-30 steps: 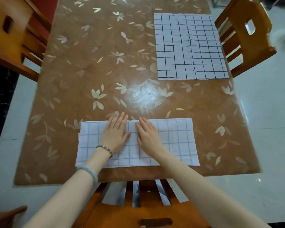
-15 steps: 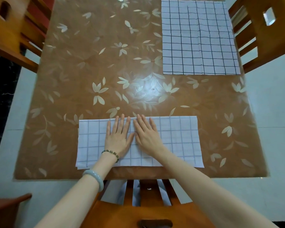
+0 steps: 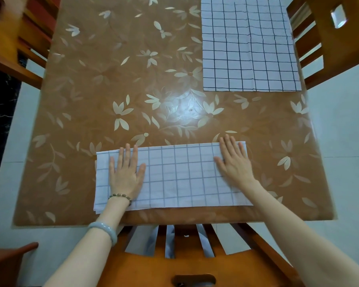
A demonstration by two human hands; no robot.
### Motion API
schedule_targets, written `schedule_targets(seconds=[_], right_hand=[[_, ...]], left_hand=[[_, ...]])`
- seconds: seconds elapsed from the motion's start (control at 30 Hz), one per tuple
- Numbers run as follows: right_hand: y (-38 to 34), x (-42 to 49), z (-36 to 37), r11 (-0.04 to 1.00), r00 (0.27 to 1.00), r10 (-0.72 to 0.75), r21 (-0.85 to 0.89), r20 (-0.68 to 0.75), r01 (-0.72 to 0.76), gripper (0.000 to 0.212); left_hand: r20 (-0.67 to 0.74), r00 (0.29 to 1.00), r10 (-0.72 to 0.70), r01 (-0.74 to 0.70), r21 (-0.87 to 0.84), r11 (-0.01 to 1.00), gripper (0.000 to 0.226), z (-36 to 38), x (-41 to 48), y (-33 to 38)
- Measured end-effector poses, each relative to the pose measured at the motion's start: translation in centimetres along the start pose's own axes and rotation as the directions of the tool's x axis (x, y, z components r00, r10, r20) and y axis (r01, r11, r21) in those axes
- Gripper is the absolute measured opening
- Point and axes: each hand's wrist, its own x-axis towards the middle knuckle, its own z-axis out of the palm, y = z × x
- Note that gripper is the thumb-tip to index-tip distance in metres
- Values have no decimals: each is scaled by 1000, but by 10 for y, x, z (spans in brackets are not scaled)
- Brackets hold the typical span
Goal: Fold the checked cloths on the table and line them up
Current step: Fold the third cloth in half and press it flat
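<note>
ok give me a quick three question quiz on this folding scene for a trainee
1. True or false: the left hand and right hand both lie flat on the near cloth.
2. Where is the far cloth? A) far right of the table B) on a chair C) on the floor
3. What is on the left wrist?
Key: 1 true; 2 A; 3 a bead bracelet and a pale bangle.

Both are white with a dark grid and flat on the table [image 3: 112, 79] — the folded cloth [image 3: 180, 175] a long strip along the table's near edge, the broader cloth [image 3: 249, 44] spread at its far right corner.
</note>
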Motion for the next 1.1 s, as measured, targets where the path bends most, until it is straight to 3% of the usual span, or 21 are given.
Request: schedule_targets(seconds=[0.17,0.33,0.47,0.53,0.63,0.8,1.1], right_hand=[[39,-9,-5,995,996,89,-42,17,-88,71],[19,-6,-10,987,988,149,-51,-46,-151,71],[-74,3,-16,998,979,-56,8,-196,58,59],[-125,3,-11,980,972,-185,44,-143,193,59],[-155,1,6,969,970,-238,51,-42,240,57],[-117,-2,19,974,975,-223,41,-13,223,59],[9,-17,2,998,996,54,11,69,-55,64]], left_hand=[[7,991,-131,130,18,991,71,-10,2,-51],[-45,978,-205,206,29,978,77,-20,1,-61],[-56,998,25,-27,-44,999,70,-23,4,3],[-21,989,144,-144,-31,989,66,-13,2,39],[2,990,138,-138,13,990,63,-1,-1,58],[25,995,96,-96,20,995,69,4,-4,43],[32,994,-104,103,25,994,73,-12,-3,-61]])
